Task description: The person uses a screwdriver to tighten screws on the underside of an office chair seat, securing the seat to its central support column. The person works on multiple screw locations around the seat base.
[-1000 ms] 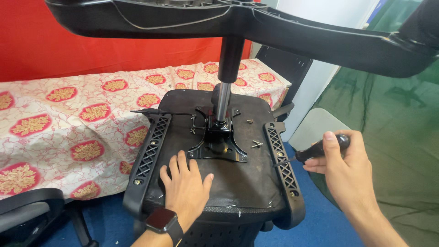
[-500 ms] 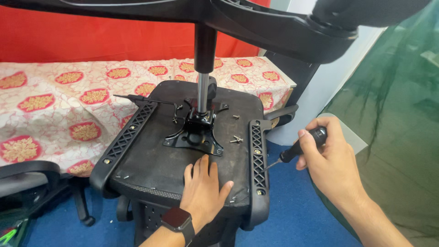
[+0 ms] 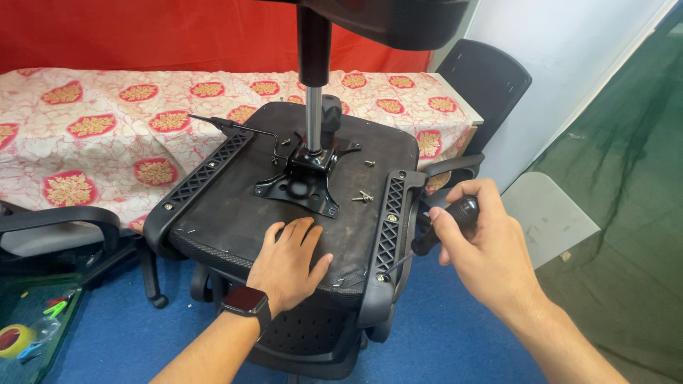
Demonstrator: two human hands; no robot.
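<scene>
An upturned black office chair seat (image 3: 235, 206) faces me, its underside up, with a black metal mounting plate (image 3: 299, 186) and a gas lift column (image 3: 313, 85) rising from it. My left hand (image 3: 288, 263), a smartwatch on its wrist, lies flat on the seat's near edge, fingers spread. My right hand (image 3: 484, 245) grips a black-handled screwdriver (image 3: 447, 224), whose shaft points down-left at the lower end of the right armrest bracket (image 3: 388, 227). Loose screws (image 3: 364, 196) lie on the seat beside the plate.
A table with a red and white floral cloth (image 3: 107, 135) stands behind the seat. Another black chair (image 3: 484, 78) is at the back right, a chair arm (image 3: 57, 220) at the left. A bin with tape and tools (image 3: 28, 327) sits at lower left on blue carpet.
My view has shifted closer. The right hand has brought the screwdriver in toward the right armrest bracket. The left hand stays flat on the seat.
</scene>
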